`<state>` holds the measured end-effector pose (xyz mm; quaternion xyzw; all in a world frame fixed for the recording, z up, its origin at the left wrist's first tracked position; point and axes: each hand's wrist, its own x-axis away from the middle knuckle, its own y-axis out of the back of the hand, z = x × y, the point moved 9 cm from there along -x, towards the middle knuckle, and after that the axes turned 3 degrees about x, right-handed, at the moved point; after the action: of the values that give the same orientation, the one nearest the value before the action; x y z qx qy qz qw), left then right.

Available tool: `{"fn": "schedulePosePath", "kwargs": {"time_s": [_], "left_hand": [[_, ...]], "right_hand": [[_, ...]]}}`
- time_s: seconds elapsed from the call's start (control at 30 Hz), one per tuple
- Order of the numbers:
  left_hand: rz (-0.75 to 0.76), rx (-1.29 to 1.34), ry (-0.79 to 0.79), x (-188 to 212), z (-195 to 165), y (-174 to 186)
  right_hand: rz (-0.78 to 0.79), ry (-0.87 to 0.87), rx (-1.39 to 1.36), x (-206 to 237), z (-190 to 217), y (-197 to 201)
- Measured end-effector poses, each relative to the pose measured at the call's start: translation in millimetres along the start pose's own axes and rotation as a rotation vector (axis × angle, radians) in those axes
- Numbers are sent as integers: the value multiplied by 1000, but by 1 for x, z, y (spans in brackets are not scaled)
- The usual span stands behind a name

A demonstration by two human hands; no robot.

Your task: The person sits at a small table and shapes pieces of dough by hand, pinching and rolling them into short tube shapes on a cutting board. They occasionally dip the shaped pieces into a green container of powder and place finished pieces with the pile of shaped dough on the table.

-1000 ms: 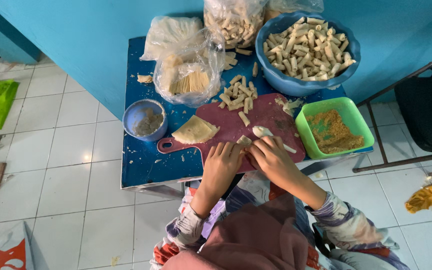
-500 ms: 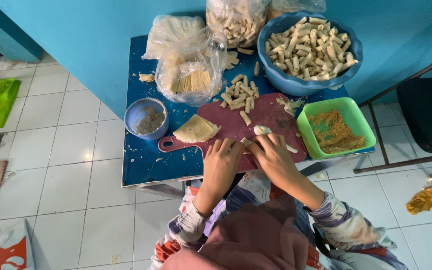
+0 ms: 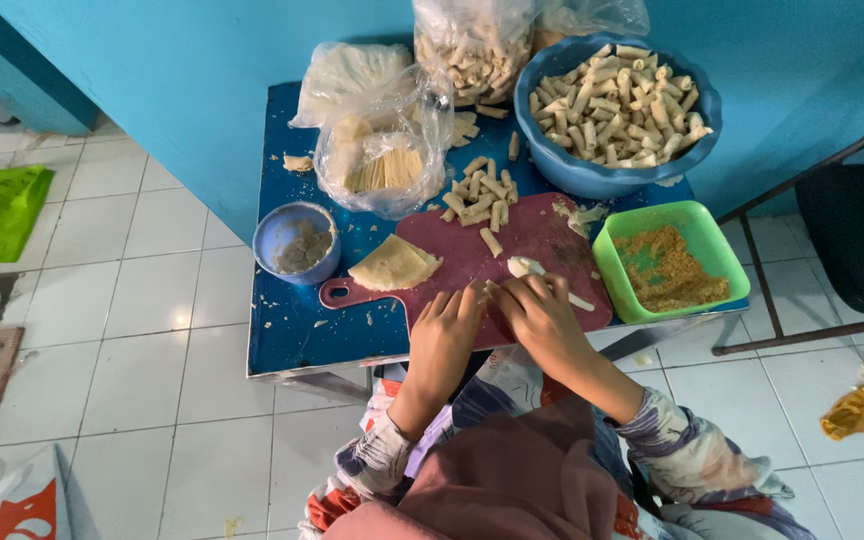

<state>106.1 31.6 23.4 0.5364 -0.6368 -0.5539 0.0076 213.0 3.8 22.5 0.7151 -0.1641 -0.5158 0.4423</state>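
Both hands meet at the near edge of the dark red cutting board [image 3: 532,245] on the blue worktop [image 3: 292,330]. The left hand [image 3: 447,335] and right hand [image 3: 542,320] pinch a small pale roll [image 3: 487,292] between their fingertips. A folded wrapper [image 3: 392,265] lies just left; a green tray of crumbs [image 3: 667,265] sits to the right.

Two hands, one red cutting board [image 3: 542,240], one blue basin [image 3: 592,175], one green tray [image 3: 712,245], one small blue bowl [image 3: 274,232] and three plastic bags were counted.
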Motion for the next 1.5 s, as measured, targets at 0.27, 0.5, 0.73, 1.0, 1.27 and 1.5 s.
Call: {"fn": "schedulePosePath", "kwargs": {"time_s": [0.27,0.5,0.73,1.0,1.27,1.5], "left_hand": [[-53,-136,-52,1,-6,3],[-72,-216,-37,4,-7,-1],[-71,-284,5,-1,-8,0],[-128,-213,226,0,42,40],[-200,-148,221,-4,61,56],[-247,-72,290,-4,74,63]], "right_hand": [[55,-140,-99,-2,-21,-14],[-8,-62,62,-1,-9,-16],[1,-61,149,2,-1,-11],[-18,-17,162,-13,-7,-14],[27,68,107,-20,-13,-16],[287,28,-244,-39,-39,-25]]}}
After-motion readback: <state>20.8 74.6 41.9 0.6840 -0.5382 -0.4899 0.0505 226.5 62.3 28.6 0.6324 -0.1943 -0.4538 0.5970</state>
